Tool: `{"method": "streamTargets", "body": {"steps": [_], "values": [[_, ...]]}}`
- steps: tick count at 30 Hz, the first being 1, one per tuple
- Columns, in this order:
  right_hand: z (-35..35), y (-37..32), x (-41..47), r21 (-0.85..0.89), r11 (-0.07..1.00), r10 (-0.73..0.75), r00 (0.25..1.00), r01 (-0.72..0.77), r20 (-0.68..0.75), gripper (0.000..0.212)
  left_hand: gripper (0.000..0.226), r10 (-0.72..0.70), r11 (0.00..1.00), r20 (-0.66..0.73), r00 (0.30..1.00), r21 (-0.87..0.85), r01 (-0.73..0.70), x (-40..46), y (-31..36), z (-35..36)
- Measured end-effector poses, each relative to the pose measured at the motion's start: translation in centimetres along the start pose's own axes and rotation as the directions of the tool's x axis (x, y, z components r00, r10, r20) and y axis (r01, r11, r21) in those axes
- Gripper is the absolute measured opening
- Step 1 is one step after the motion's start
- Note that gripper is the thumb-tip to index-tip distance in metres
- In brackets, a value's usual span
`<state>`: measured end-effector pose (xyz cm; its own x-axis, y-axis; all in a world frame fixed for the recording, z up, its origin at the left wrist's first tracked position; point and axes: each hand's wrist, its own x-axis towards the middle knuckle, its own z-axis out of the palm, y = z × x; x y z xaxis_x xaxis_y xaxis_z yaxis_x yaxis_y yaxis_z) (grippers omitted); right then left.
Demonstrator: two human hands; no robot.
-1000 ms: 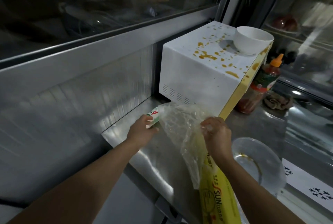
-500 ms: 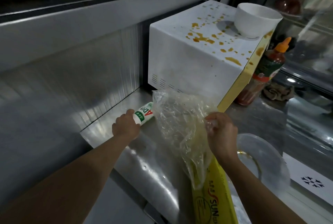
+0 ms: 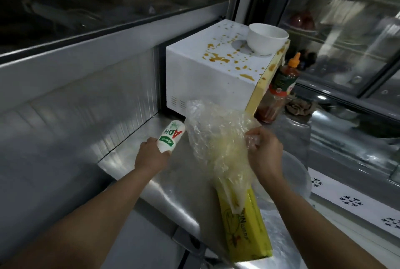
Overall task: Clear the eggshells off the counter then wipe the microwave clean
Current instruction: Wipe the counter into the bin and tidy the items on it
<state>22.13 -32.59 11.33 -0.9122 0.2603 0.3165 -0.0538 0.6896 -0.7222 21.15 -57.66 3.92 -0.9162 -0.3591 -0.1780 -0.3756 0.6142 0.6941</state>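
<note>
A white microwave (image 3: 207, 86) stands at the back of the steel counter (image 3: 177, 184), its top spattered with brown stains. My left hand (image 3: 151, 158) grips a small white bottle (image 3: 171, 136) with a green and red label, lying tilted to the left of the microwave. My right hand (image 3: 265, 151) holds a crumpled clear plastic bag (image 3: 216, 143) in front of the microwave. No eggshells are visible; the bag's contents cannot be made out.
A white bowl (image 3: 267, 38) sits on the microwave's top. A red sauce bottle (image 3: 279, 89) and a brown rag (image 3: 299, 107) lie to its right. A yellow wrap box (image 3: 244, 225) and a glass plate (image 3: 296, 173) lie near the counter's front.
My left hand has drawn the white bottle out from beside the bag, to the left. My right hand keeps hold of the bag. The view has shifted.
</note>
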Motion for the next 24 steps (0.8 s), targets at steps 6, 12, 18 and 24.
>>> {"method": "streamTargets", "body": {"steps": [6,12,18,24], "values": [[-5.4,-0.7,-2.1,0.036,0.999,0.024,0.996,-0.021,-0.090,0.014,0.049,0.117,0.993,-0.006,0.993,-0.030,-0.117,-3.9,3.6,-1.8],[-12.2,0.8,-3.9,0.050,0.996,0.076,0.976,-0.067,-0.204,0.012,0.049,0.225,0.974,0.032,0.974,-0.035,-0.224,-8.2,8.8,-0.5],[-20.5,4.9,-5.4,0.032,0.987,0.157,0.930,-0.155,-0.333,0.015,0.049,0.381,0.924,0.101,0.919,-0.040,-0.379,-13.1,15.6,3.8],[-29.2,10.7,-7.4,0.032,0.977,0.205,0.881,-0.212,-0.427,0.015,0.048,0.466,0.885,0.200,0.862,-0.090,-0.458,-19.0,21.5,10.7]]}}
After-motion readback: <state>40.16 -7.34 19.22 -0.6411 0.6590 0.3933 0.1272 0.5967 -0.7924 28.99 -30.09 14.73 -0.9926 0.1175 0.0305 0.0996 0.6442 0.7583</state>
